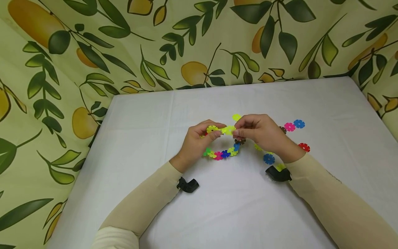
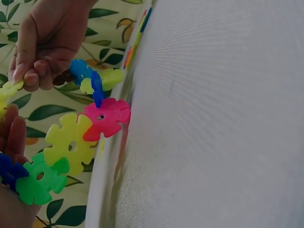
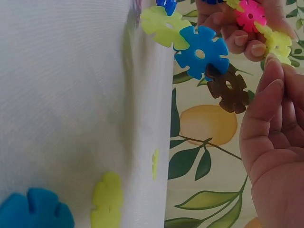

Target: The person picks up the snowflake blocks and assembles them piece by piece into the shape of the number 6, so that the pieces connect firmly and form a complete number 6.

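Observation:
A chain of slotted, flower-shaped plastic discs (image 1: 218,155) in yellow, pink, blue, green and brown hangs in a loop between the two hands. My left hand (image 1: 199,140) pinches its upper left stretch, where yellow discs show. With thumb and fingertips, my right hand (image 1: 264,133) grips a yellow disc (image 1: 230,130) at the upper right of the loop. In the right wrist view a brown disc (image 3: 229,90) dangles beside the right fingers, joined to a blue disc (image 3: 200,53). The left wrist view shows a green disc (image 2: 42,179) against the left hand. Fingers partly hide the pinched joint.
Loose discs lie on the white-covered table (image 1: 217,214), among them a blue disc (image 1: 268,159), a red disc (image 1: 304,147) and a pink disc (image 1: 290,127), right of the loop. A yellow disc (image 1: 236,117) lies behind the hands. A leaf-patterned curtain (image 1: 199,41) borders the table.

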The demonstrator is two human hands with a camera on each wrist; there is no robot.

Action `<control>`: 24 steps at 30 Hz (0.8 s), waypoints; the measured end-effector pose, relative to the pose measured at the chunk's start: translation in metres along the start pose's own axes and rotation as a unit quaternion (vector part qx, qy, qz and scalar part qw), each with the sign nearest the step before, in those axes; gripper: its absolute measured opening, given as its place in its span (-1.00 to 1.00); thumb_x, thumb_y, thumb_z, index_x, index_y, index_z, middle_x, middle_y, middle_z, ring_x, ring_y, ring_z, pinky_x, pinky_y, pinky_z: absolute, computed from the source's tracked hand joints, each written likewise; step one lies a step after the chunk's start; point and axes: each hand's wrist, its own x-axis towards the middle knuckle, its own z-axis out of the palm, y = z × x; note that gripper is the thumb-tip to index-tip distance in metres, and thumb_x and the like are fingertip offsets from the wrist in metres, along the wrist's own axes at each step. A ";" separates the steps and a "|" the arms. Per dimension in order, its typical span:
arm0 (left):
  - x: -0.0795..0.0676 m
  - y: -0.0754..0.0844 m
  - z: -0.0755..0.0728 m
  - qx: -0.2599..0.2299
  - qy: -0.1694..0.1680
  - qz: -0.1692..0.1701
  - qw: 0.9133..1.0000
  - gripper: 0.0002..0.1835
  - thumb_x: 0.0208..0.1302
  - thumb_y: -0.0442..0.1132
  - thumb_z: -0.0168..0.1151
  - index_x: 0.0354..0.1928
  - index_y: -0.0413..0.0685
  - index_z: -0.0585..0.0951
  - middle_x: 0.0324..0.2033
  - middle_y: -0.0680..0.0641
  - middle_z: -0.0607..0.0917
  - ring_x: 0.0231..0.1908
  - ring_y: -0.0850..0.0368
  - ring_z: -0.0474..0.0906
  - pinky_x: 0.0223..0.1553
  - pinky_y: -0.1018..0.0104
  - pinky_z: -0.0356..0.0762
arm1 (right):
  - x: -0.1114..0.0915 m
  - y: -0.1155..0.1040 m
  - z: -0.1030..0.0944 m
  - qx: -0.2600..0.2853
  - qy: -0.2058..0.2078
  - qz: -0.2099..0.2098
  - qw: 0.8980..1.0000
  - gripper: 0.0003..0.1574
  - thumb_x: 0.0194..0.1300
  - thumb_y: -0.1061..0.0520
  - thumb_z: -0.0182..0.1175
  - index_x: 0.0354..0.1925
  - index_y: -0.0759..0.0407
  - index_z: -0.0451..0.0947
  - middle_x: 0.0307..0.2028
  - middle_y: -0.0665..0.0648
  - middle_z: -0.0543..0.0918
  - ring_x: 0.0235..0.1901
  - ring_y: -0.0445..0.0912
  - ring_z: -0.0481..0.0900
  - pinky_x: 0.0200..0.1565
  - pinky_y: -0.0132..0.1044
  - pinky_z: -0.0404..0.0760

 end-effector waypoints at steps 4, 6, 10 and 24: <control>0.000 0.000 0.001 0.001 -0.003 -0.002 1.000 -0.79 0.55 -0.40 0.34 0.12 -0.25 0.79 0.03 -0.08 0.79 0.03 -0.03 0.65 0.00 0.17 0.58 | -0.002 -0.004 0.001 -0.020 0.000 -0.007 1.000 -0.93 0.52 0.27 0.39 -0.16 0.30 0.74 -0.31 0.18 0.79 -0.32 0.11 0.74 -0.15 -0.13 0.77; 0.000 0.000 0.001 0.003 -0.006 -0.003 1.000 -0.79 0.54 -0.39 0.35 0.11 -0.24 0.79 0.02 -0.07 0.79 0.04 -0.02 0.66 -0.01 0.18 0.59 | -0.003 -0.007 0.001 -0.036 0.001 -0.014 0.999 -0.94 0.51 0.27 0.40 -0.18 0.28 0.75 -0.32 0.15 0.79 -0.33 0.09 0.74 -0.16 -0.12 0.77; 0.000 0.000 0.001 0.005 -0.007 -0.006 1.000 -0.77 0.54 -0.38 0.36 0.14 -0.23 0.78 0.01 -0.04 0.78 0.00 -0.10 0.65 -0.04 0.19 0.59 | -0.004 -0.009 0.002 -0.050 0.002 -0.024 0.998 -0.93 0.51 0.25 0.41 -0.18 0.26 0.75 -0.32 0.15 0.79 -0.32 0.08 0.73 -0.17 -0.14 0.76; 0.008 -0.007 -0.012 0.005 0.130 -0.184 0.974 -0.59 0.68 0.10 0.19 -0.06 -0.10 0.76 -0.03 -0.06 0.74 -0.13 -0.09 0.76 -0.02 -0.03 0.65 | 0.008 0.024 -0.027 -0.014 0.068 0.014 0.997 -0.56 0.71 -0.03 0.19 0.26 0.27 0.60 0.14 0.25 0.68 0.07 0.15 0.61 0.06 -0.18 0.63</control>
